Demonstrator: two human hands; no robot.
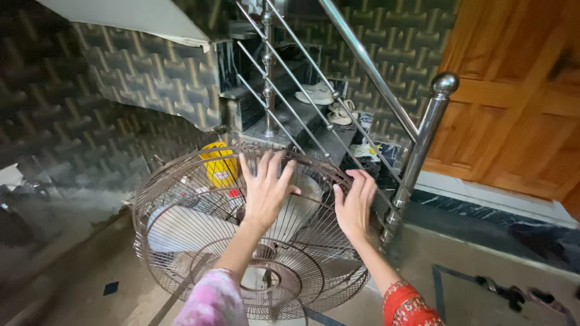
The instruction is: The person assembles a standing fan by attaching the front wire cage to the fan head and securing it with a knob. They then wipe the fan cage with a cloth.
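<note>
Wire fan guard (181,241) being steadied by two hands.
Left hand (266,190) and right hand (355,205) are resting spread-fingered, gripping nothing; cage looks light, springy, best held by its rim.

Stair railing (417,145) crowds the fan cage (181,241) on the right; floor left lies open.

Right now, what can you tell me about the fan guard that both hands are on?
The guard is a round cage of thin metal wires, brownish and dull, perhaps rusty or dusty. The wires run out from a ringed centre to a rim band. It is tilted toward the camera, at the foot of the stairs. White blades show through it. The left hand lies spread open on its upper part; the right hand rests on its right rim beside the railing post.
</note>
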